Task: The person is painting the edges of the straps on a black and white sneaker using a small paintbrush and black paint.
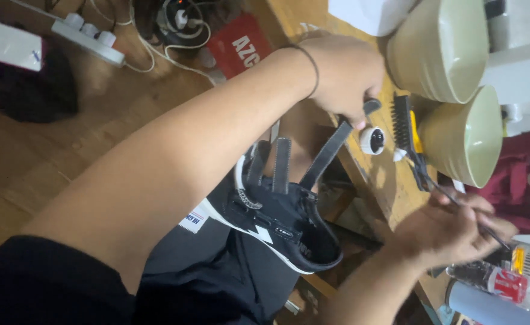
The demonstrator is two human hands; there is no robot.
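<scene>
A black sneaker (277, 219) with a white sole rests on my lap, its grey straps standing up. My left hand (343, 72), a thin band on its wrist, pinches the end of the longest strap (328, 153) and holds it taut. My right hand (451, 232) is closed on the thin handle of a black brush with a yellow back (406, 126), whose bristle head lies on the wooden table (391, 180) beside the bowls. A small white round cap with a dark centre (372, 140) sits just under my left hand.
Two pale green bowls (439, 48) (463, 135) stand on the table. A maroon bag (529, 180), a red-labelled bottle (493, 280) and a blue-grey tube (487, 304) are at right. A white power strip (90, 36), cables and a red packet (241, 45) lie on the wooden floor.
</scene>
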